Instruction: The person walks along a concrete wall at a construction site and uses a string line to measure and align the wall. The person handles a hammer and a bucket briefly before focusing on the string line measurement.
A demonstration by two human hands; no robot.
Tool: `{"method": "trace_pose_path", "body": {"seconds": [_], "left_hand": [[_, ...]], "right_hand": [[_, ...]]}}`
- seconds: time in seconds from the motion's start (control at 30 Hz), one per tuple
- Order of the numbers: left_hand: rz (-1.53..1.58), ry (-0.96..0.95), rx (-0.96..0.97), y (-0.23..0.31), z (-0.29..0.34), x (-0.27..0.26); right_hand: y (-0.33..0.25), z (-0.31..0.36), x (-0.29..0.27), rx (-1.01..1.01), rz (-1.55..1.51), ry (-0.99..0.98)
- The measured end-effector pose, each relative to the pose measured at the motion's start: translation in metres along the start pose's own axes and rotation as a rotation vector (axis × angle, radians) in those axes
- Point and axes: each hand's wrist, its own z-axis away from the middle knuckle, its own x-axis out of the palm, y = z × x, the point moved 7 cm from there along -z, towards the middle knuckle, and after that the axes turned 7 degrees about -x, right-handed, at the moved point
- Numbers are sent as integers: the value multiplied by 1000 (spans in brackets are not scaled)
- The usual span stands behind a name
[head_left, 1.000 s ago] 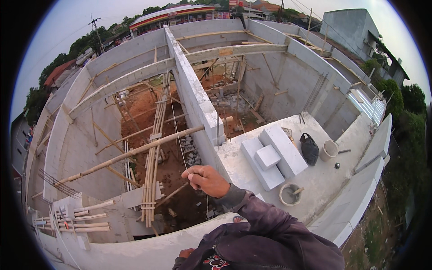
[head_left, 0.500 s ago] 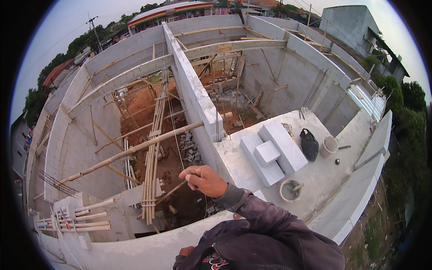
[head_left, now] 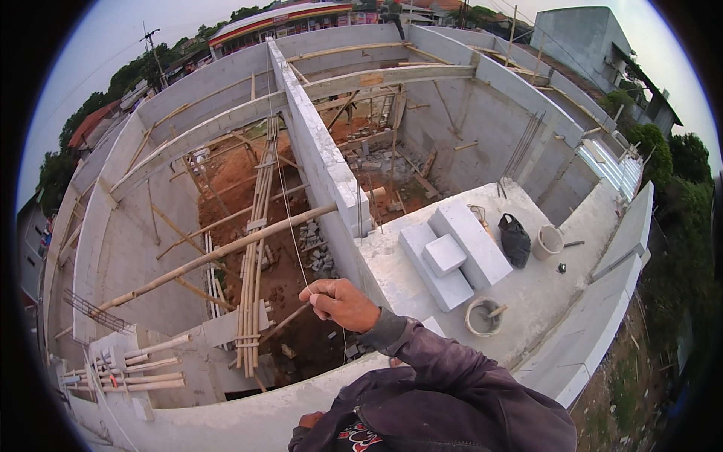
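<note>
Right hand pinching thin white string, stretched above earth floor; left hand by lower edge, grip cannot tell; red-white shirt print; distant striped shopfront, signage too small to read

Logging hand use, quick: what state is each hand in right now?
Left hand: mostly hidden; cannot tell whether open or closed.
Right hand: closed, fingertips pinching a thin string.
</note>
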Motion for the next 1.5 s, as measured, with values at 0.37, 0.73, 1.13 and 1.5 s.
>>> {"method": "trace_pose_path", "body": {"seconds": [0.37, 0.73, 1.13, 1.5], "left_hand": [[26, 0, 14, 8, -3, -6], [56, 26, 19, 26, 8, -16], [53, 29, 47, 27, 12, -16], [30, 56, 89, 11, -8, -6]], "right_hand": [[3, 1, -4, -14, 7, 6], [-3, 1, 0, -12, 16, 6], [1, 5, 0, 18, 9, 3], [-6, 0, -9, 26, -45, 10]]}}
